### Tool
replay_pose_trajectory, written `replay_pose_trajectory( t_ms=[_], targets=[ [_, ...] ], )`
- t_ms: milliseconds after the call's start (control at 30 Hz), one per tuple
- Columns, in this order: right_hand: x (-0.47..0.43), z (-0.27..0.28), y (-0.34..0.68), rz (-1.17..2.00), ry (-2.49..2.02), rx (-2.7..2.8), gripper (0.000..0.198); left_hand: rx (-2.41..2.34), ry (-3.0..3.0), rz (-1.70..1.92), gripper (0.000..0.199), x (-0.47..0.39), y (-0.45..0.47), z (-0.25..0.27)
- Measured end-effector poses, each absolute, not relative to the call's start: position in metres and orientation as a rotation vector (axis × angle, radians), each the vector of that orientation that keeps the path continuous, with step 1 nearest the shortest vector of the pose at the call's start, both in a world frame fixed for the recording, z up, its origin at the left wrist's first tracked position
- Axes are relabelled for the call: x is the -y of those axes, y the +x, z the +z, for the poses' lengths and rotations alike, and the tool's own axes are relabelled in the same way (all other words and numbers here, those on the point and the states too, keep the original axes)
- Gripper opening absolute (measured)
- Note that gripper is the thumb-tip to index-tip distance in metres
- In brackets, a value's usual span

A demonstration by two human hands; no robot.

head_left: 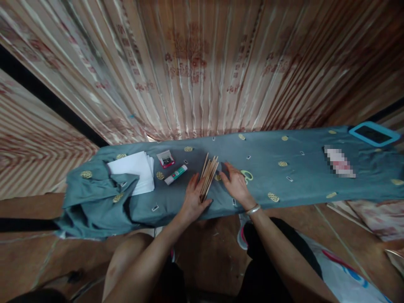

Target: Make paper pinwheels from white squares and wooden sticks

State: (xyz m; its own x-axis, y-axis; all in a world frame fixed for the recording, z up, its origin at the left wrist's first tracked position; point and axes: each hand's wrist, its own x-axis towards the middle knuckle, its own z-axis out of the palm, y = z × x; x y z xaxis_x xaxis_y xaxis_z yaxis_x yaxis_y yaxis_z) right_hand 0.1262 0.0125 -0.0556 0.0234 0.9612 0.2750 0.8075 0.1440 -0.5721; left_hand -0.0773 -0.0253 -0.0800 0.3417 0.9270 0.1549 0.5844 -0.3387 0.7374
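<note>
A loose bundle of thin wooden sticks (pixel 209 171) lies on the cloth-covered table, its far ends fanned slightly apart. My left hand (pixel 192 197) is closed about the near part of the bundle, fingers along its left side and thumb at its lower end. To the right of the sticks, my right hand (pixel 236 184) rests low over the cloth with its fingers apart and nothing in them. Scissors with light green handles (pixel 248 176) lie right beside that hand, partly hidden by it. A glue stick (pixel 176 175) is left of the sticks, near a small open box (pixel 166 159) with dark contents.
White paper sheets (pixel 134 170) lie at the left, partly under a fold of the blue-green tablecloth (pixel 261 155). Toward the right are a blurred-out flat item (pixel 339 162) and a blue-framed tablet (pixel 374 134). A patterned curtain (pixel 202 71) hangs behind the table.
</note>
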Motion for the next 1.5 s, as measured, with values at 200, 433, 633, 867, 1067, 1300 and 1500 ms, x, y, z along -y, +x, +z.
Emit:
replay_pose_trajectory(
  t_ms=[200, 433, 633, 867, 1067, 1300, 1500],
  targets=[
    [-0.079, -0.086, 0.108, 0.293, -1.565, 1.801, 0.057, -1.217, 2.126, 0.658, 0.088, 0.027, -0.08, -0.078],
    [-0.114, -0.098, 0.074, 0.35, -1.456, 1.828, 0.036, -1.118, 2.129, 0.612, 0.067, 0.037, -0.095, -0.071],
    [-0.128, -0.094, 0.041, 0.397, -1.406, 1.779, 0.032, -1.174, 2.116, 0.662, 0.052, 0.041, -0.111, -0.065],
    [-0.098, -0.093, 0.064, 0.305, -1.511, 1.548, 0.044, -1.164, 2.126, 0.715, 0.063, 0.046, -0.114, -0.068],
    [-0.087, -0.1, 0.038, 0.321, -1.52, 1.522, 0.047, -1.15, 2.162, 0.642, 0.072, 0.048, -0.114, -0.067],
    [-0.111, -0.087, -0.018, 0.455, -1.426, 1.605, 0.041, -1.274, 2.13, 0.608, 0.065, 0.045, -0.13, -0.053],
    [-0.098, -0.051, -0.034, 0.425, -1.339, 1.704, 0.039, -1.361, 2.114, 0.622, 0.05, 0.043, -0.14, -0.039]
  ],
)
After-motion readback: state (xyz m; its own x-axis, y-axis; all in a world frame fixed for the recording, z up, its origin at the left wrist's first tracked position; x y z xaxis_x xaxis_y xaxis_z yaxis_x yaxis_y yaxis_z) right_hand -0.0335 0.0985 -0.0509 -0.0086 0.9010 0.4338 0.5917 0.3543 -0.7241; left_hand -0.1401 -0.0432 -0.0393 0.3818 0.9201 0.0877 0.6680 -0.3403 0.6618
